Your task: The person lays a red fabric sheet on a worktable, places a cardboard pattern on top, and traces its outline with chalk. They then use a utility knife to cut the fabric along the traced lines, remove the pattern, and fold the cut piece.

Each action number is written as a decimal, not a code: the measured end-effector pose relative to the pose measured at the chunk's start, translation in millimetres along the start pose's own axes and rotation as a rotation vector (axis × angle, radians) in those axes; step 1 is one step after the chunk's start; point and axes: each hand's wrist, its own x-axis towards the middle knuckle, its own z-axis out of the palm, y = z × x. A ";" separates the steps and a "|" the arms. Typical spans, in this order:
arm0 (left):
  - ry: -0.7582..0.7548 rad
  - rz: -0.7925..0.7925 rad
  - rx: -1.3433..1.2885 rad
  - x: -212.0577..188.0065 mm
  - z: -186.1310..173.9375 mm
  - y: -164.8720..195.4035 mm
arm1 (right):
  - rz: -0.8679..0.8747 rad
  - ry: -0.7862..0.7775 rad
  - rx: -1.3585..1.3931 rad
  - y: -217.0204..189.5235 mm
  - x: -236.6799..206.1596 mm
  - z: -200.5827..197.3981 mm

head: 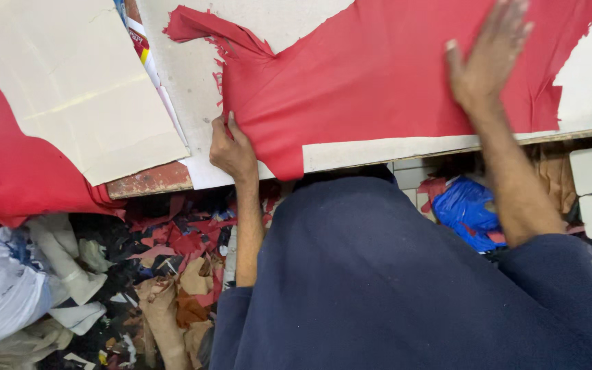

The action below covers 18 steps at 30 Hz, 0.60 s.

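A large red sheet of leather-like material (378,75) lies spread on a pale board table (371,152). My left hand (231,149) grips the sheet's lower left edge at the table's front rim, fingers curled over it. My right hand (489,58) lies flat on the sheet further right, palm down, fingers spread and slightly blurred. The sheet's upper left end (193,26) is ragged and torn.
A cream cardboard panel (70,75) lies at the left over more red material (1,171). Below the table, the floor holds scraps of red, brown and white offcuts (166,274) and a blue plastic bag (467,209). My dark blue garment (392,288) fills the foreground.
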 end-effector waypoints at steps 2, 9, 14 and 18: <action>0.013 -0.014 -0.022 -0.4 -2.1 -0.6 | -0.140 -0.184 0.004 -69.4 -29.3 19.3; -0.025 -0.062 0.013 0.6 -4.1 -1.4 | -0.815 -0.375 0.173 -207.0 -118.1 83.7; 0.029 -0.015 0.036 0.4 0.1 -3.8 | -0.668 -0.383 0.028 -117.8 -81.0 43.4; 0.044 -0.022 0.066 -0.2 2.2 -4.7 | -0.046 -0.173 0.073 22.5 -34.9 -19.7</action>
